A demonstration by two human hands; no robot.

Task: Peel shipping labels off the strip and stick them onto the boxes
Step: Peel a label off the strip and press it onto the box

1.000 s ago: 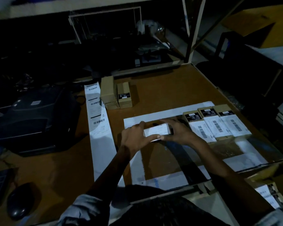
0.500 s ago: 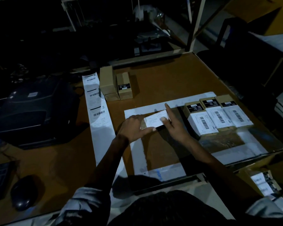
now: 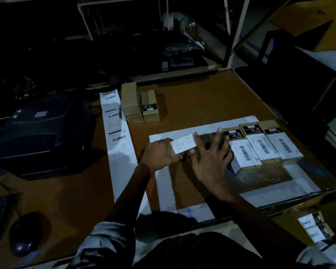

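While the left hand (image 3: 161,152) grips the near-left end of a small box (image 3: 184,145), fingers curled round it, the right hand (image 3: 209,160) lies flat with fingers spread and straight, fingertips (image 3: 197,138) pressing the white label (image 3: 183,144) down onto the box top; box sits on the table (image 3: 202,98) inside the white taped frame (image 3: 163,183), just left of the finished row

Three labelled boxes (image 3: 264,146) lie side by side at the frame's right, touching each other, barcodes up, the leftmost partly hidden behind the right hand

Label strip (image 3: 116,129) runs along the table left of the frame, three printed labels showing at its far end, bare backing nearer the person

Unlabelled boxes (image 3: 140,105) stand in a small cluster at the far end, just right of the strip

Bottom right, below the table edge, an open carton (image 3: 314,228) holds more labelled boxes; count not readable, too dark

Black printer (image 3: 39,133) sits left of the strip, mouse (image 3: 25,233) near the front-left corner

Open table surface: far right of the cluster, and the near part inside the frame
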